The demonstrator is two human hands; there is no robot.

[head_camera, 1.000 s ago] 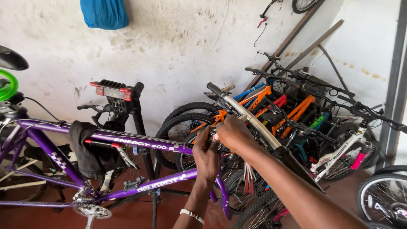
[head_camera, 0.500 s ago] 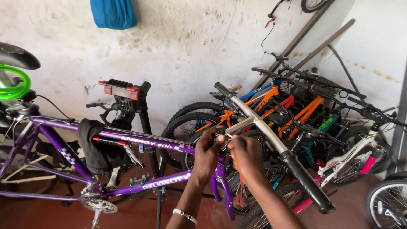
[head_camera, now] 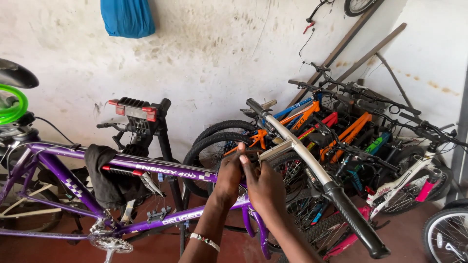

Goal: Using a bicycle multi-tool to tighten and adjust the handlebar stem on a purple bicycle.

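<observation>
At the front end of the purple bicycle frame (head_camera: 146, 170), both hands are pressed together around the stem (head_camera: 275, 148) where it meets the silver handlebar (head_camera: 302, 156). Left hand (head_camera: 229, 178) is closed on the stem area from the left, thumb raised; a beaded bracelet (head_camera: 205, 241) is worn at its wrist. Right hand (head_camera: 263, 187) is wrapped over the same spot from the right, fingers curled, thumb up beside the left thumb. Whether a small tool is held between them cannot be told. The handlebar is angled from upper left to lower right, with a black grip (head_camera: 358, 224) at the near end, well clear of both hands. The frame is clamped in a black repair stand (head_camera: 141, 114) with red tabs; a dark cloth (head_camera: 105, 175) is draped over the top tube. A black saddle (head_camera: 17, 75) and a green ring (head_camera: 12, 104) are seen at the far left. Several orange, red and white bicycles (head_camera: 351, 131) are stacked against the white wall (head_camera: 204, 53) on the right. A blue bag (head_camera: 127, 17) is hung on the wall above.
</observation>
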